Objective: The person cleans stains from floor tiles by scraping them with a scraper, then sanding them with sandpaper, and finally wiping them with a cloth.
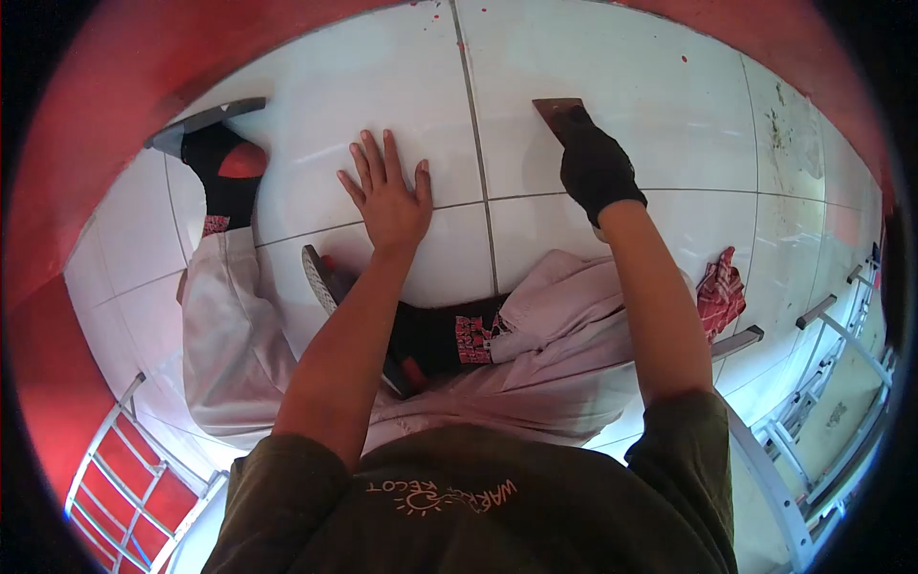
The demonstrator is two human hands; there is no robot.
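Note:
My left hand [395, 199] is bare and lies flat on the white tiled floor [526, 230], its fingers spread. In a black glove, my right hand [598, 172] is closed around a scraper [557, 113]. The scraper's flat, brownish blade points forward and away from me, low over a tile just beyond the glove. Its handle is hidden inside my fist. A tile joint runs between my two hands. Small red specks [684, 59] dot the tiles near the far wall.
My legs in pale trousers [229, 316] are folded on the floor. A red patterned cloth [720, 295] lies to the right. Metal ladders [124, 469] stand at lower left and along the right [765, 469]. A red wall [316, 29] borders the floor; brown stains mark the right-hand tiles [779, 134].

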